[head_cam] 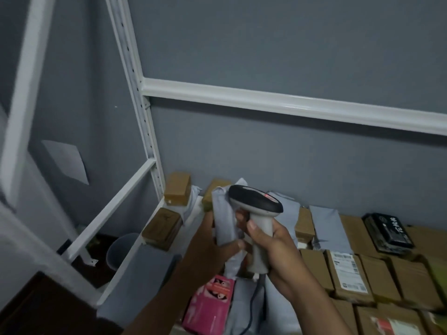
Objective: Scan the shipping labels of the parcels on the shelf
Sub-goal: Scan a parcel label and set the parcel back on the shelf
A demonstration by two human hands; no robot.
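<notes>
My left hand (212,247) grips a grey plastic mailer parcel (223,213), held upright above the shelf. My right hand (271,247) is wrapped around the handle of a white and black barcode scanner (256,204). The scanner's head sits right beside the mailer, and a small red light glows on top of it. Its cable (251,308) hangs down from the handle. Below my hands the shelf (125,262) carries many parcels: brown cardboard boxes (377,274), one showing a white shipping label (348,272), and more grey mailers (326,221).
A pink parcel (210,303) lies under my left forearm. A black parcel (387,230) sits at the back right. White shelf uprights (137,93) and a crossbar (290,105) stand against the grey wall. A grey bin (121,250) stands on the floor to the left.
</notes>
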